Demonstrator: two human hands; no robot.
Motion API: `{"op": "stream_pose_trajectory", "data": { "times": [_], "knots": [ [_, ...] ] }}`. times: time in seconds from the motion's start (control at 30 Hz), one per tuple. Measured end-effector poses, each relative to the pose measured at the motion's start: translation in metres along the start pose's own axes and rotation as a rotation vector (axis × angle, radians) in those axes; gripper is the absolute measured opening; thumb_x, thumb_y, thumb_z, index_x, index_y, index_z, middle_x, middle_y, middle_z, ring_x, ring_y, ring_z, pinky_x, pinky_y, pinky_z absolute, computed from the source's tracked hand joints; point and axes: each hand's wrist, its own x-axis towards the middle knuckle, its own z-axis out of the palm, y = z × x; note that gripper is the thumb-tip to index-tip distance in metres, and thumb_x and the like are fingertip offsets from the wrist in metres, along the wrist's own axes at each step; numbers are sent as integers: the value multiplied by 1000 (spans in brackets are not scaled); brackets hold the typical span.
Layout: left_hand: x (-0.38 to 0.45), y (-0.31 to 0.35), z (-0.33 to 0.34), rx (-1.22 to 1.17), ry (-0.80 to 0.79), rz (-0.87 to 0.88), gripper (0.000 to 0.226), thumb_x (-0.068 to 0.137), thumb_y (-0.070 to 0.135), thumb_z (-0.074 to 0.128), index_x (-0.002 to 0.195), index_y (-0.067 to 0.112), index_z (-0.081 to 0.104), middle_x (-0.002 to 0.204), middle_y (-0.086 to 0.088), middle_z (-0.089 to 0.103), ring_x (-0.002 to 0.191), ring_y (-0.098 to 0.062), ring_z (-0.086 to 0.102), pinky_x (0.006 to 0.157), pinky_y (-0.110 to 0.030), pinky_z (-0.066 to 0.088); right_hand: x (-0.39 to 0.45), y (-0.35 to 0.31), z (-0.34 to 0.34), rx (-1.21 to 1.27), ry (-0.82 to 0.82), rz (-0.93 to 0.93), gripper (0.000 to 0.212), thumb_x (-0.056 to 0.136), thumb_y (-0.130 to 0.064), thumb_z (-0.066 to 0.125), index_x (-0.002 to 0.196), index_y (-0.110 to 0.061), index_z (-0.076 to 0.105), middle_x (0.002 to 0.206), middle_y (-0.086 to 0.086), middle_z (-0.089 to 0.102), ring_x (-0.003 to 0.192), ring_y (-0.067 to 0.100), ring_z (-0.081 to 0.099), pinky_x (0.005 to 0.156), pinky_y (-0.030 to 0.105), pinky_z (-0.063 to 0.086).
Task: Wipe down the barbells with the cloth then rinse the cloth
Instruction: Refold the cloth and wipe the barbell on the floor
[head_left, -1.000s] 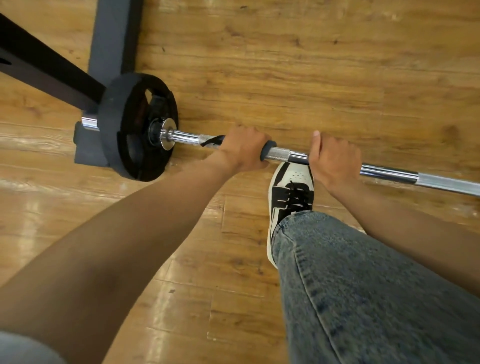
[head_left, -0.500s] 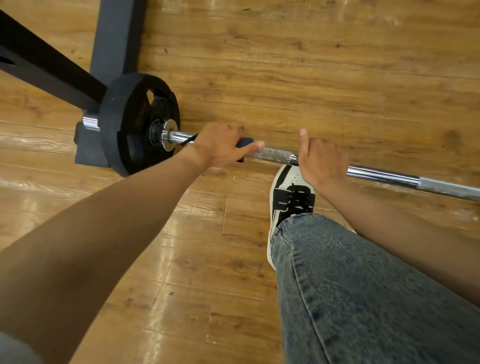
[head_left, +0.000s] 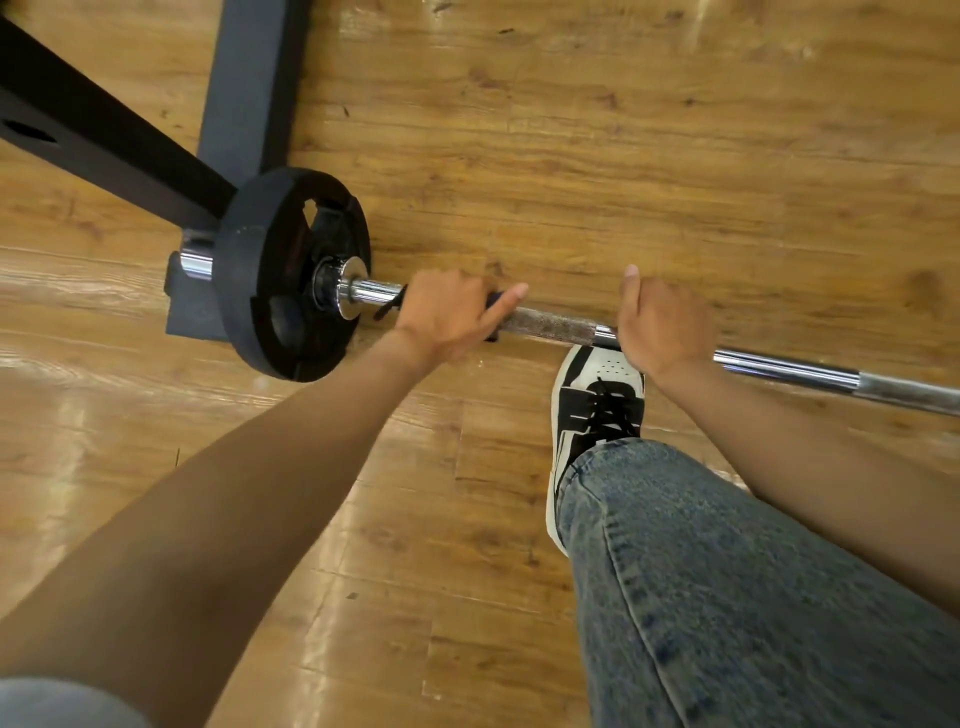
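Note:
A chrome barbell (head_left: 550, 325) runs across the wooden floor from left to right, with a black weight plate (head_left: 283, 275) on its left end. My left hand (head_left: 447, 314) wraps a dark cloth (head_left: 491, 300) around the bar just right of the plate's collar; only small dark bits of the cloth show beside the fingers. My right hand (head_left: 662, 325) grips the bare bar further right, past a knurled stretch.
A black rack frame (head_left: 104, 135) and its grey base (head_left: 249, 88) stand behind the plate at the left. My jeans-clad leg (head_left: 727, 587) and black-and-white shoe (head_left: 597, 395) lie under the bar. Wooden floor (head_left: 571, 130) stretches beyond.
My left hand has slid the cloth leftward along the bar toward the plate, uncovering the knurled section. My right hand kept its grip and shifted slightly left.

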Motion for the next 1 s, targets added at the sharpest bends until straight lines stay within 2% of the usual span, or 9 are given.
{"op": "stream_pose_trajectory", "data": {
  "times": [0.17, 0.3, 0.43, 0.53, 0.57, 0.67, 0.73, 0.93, 1.0],
  "knots": [
    [-3, -2, -5, 39, -44, -177, 92, 94, 75, -6, 66, 21, 63, 60, -3, 59, 55, -21, 55, 61, -35, 49, -10, -32, 10, -121, -69, -85, 72, 110, -47, 6, 64, -14, 51, 56, 4, 48, 49, 22, 45, 58, 33, 32],
    [-1, 16, -10, -7, -86, -187, 88, 93, 75, -5, 68, 20, 59, 58, -3, 54, 53, -21, 52, 56, -33, 40, -12, -40, 15, -196, -17, -137, 69, 111, -42, 11, 59, -13, 46, 53, 4, 44, 46, 23, 42, 52, 31, 27],
    [-3, -19, -8, 0, -69, -122, 94, 94, 76, -5, 74, 22, 70, 58, -1, 56, 55, -18, 54, 55, -32, 32, 10, -34, 12, -50, -242, -111, 63, 111, -43, 12, 69, -11, 46, 78, 16, 58, 79, 35, 60, 76, 41, 46],
    [-14, -57, -6, 27, -21, -177, 83, 101, 68, 4, 67, 23, 65, 57, 0, 52, 55, -17, 49, 63, -35, 32, 23, -32, 9, 28, -424, -58, 70, 110, -49, 10, 100, -3, 62, 117, 26, 65, 109, 41, 63, 99, 49, 48],
    [-15, -61, -7, 27, -14, -179, 79, 104, 66, 9, 62, 22, 61, 56, 0, 50, 53, -17, 47, 62, -35, 31, 23, -31, 10, 37, -417, -64, 71, 110, -49, 10, 102, -2, 62, 117, 25, 66, 109, 40, 64, 98, 47, 49],
    [-12, -60, -10, 29, -8, -169, 78, 106, 63, 13, 55, 20, 53, 54, -2, 50, 52, -20, 48, 57, -34, 31, 14, -34, 11, -23, -163, -138, 69, 111, -45, 12, 69, -9, 53, 75, 15, 60, 78, 36, 63, 71, 40, 44],
    [-9, -60, -10, 39, -17, -161, 81, 105, 64, 10, 56, 19, 55, 55, -3, 51, 52, -20, 50, 55, -34, 30, 10, -36, 13, -69, -60, -143, 71, 111, -45, 11, 60, -12, 47, 59, 10, 49, 64, 34, 59, 64, 39, 41],
    [2, -61, -14, 80, -56, -191, 83, 103, 65, 5, 62, 18, 58, 59, -5, 55, 54, -21, 50, 54, -35, 30, 16, -38, 12, -66, 62, -162, 67, 107, -58, 13, 61, -23, 47, 61, 11, 56, 63, 36, 58, 63, 40, 47],
    [5, -60, -18, 106, -79, -194, 85, 96, 65, -9, 75, 19, 59, 63, -5, 55, 54, -20, 47, 54, -35, 28, 19, -37, 12, -71, 68, -141, 70, 107, -56, 15, 65, -18, 57, 64, 12, 57, 66, 36, 58, 64, 40, 46]
  ]
}}
